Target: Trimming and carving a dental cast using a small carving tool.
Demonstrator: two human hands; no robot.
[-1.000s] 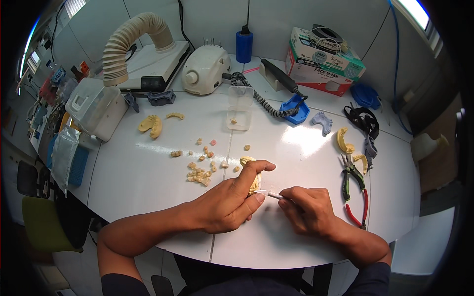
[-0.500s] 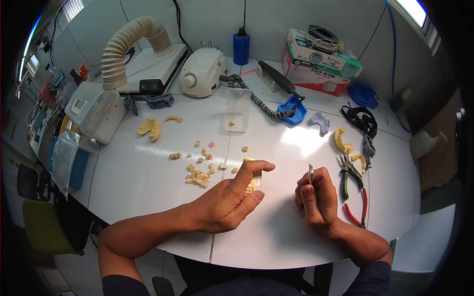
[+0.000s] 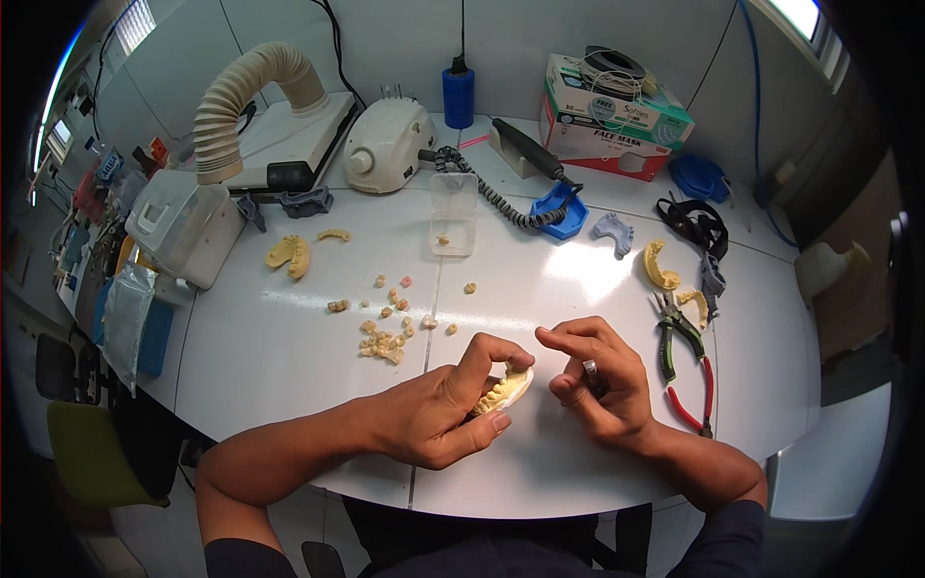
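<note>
Hands on table (image 3: 289, 385) | left hand (image 3: 434, 414) fingers pinching tooth cast (image 3: 503, 390) | right hand (image 3: 602, 385) beside cast, curled around thin tool (image 3: 591, 372) | advice: steady cast flat, work lightly.

My left hand (image 3: 438, 409) covers most of the dental cast (image 3: 505, 389) — only its toothed edge shows. The thin tool (image 3: 591, 372) is mostly buried in my right hand (image 3: 602, 390) — its tip hidden.

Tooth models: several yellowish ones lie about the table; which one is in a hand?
The one by the table's near edge, pinched in the left hand; the others lie loose, untouched.
</note>
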